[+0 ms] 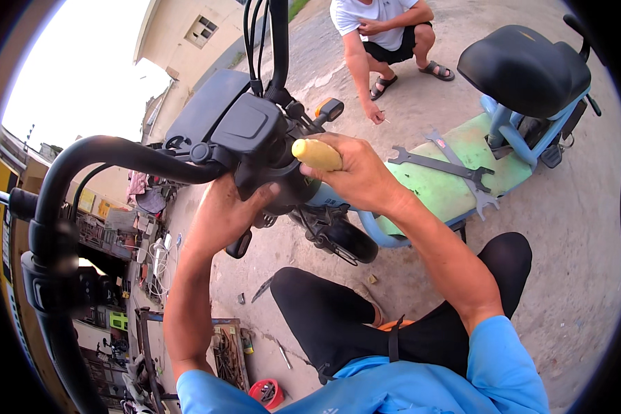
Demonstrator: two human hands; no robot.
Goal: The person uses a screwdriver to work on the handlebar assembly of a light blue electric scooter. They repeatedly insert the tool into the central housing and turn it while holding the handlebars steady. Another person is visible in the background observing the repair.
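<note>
My right hand is closed around a yellow tool handle; the working end of the tool is hidden. It is beside the black steering-head cover of a light-blue electric scooter. From the left, my left hand grips that cover, its thumb lying on the front and its other fingers hidden behind. Just above both hands is a black box-shaped housing, joined to the curved black handlebar.
Two crossed open-end wrenches lie on the scooter's green footboard, below the black seat. A person in a white shirt squats at the far side. Near my left elbow are a metal rack and a red bowl holding small parts.
</note>
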